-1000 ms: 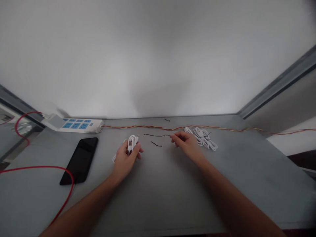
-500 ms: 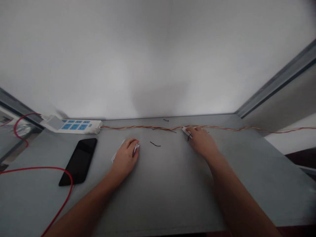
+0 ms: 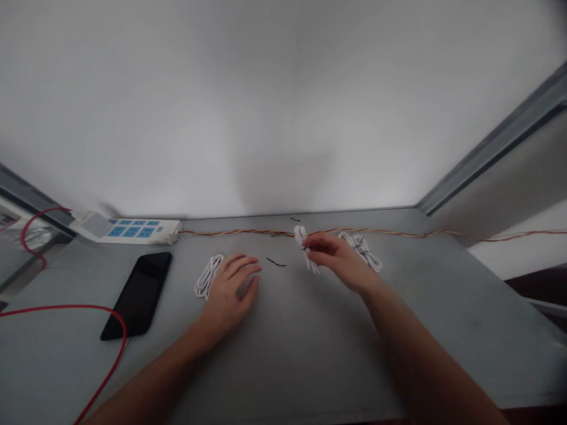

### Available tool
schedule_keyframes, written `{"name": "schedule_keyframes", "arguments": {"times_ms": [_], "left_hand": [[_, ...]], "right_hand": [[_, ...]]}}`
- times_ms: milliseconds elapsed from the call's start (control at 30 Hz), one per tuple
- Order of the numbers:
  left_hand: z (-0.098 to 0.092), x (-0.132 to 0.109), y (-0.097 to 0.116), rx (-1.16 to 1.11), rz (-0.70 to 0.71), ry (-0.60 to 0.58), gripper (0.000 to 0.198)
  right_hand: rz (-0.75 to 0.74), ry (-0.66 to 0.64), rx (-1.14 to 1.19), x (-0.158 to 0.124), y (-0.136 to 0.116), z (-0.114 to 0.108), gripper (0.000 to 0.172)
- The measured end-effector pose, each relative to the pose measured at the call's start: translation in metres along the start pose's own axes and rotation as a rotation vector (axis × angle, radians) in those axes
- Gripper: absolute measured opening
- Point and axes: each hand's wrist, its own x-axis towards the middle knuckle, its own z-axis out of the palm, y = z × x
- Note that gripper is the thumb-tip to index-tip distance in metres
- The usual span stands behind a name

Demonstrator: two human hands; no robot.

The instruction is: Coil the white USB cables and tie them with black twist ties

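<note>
Between the thumb and fingers of my right hand is a bundled white cable, raised off the table, with a black tie around its middle. Just beyond that hand, to its right, lies a second white cable bundle, also bound with a black tie. My left hand rests with its fingers apart and nothing in them. At its left side a coiled white cable lies on the table, partly behind the hand. A loose black twist tie sits between my two hands.
A twisted red and yellow wire runs across the back from a white power strip at the left. In front of the strip lies a black phone; a red cable curves over its corner. Another black tie lies near the wall.
My right hand has moved left and lifted a white cable bundle, uncovering another bundle on the table. My left hand has opened off the coiled white cable, shifting slightly right.
</note>
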Motion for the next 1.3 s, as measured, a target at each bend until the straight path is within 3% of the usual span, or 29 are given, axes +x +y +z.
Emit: {"name": "schedule_keyframes", "arguments": {"times_ms": [133, 233, 367, 500, 700, 1000, 1167, 1300], "left_hand": [[0.013, -0.008, 0.013, -0.586, -0.339, -0.286, 0.037], [0.019, -0.008, 0.013, -0.762, -0.420, -0.291, 0.038], [0.019, -0.004, 0.012, -0.752, -0.465, -0.224, 0.031], [0.019, -0.003, 0.011, -0.783, -0.514, -0.159, 0.030], [0.018, -0.003, 0.012, -0.792, -0.546, -0.086, 0.029], [0.020, -0.003, 0.005, -0.903, -0.524, -0.097, 0.031], [0.018, -0.003, 0.010, -0.757, -0.539, 0.009, 0.026], [0.017, -0.004, 0.015, -0.658, -0.505, -0.031, 0.023]], "right_hand": [[0.095, -0.224, 0.343, -0.009, -0.003, 0.039, 0.024], [0.112, -0.314, 0.438, -0.015, -0.002, 0.057, 0.029], [0.070, -0.325, 0.362, -0.019, -0.002, 0.064, 0.028], [-0.034, -0.209, 0.156, -0.022, -0.001, 0.066, 0.017], [-0.186, -0.046, -0.207, -0.019, 0.004, 0.058, 0.013], [-0.317, -0.112, -0.498, -0.023, -0.003, 0.055, 0.013], [-0.365, -0.128, -0.578, -0.030, -0.004, 0.061, 0.013], [-0.406, -0.056, -0.630, -0.031, -0.006, 0.061, 0.016]]}}
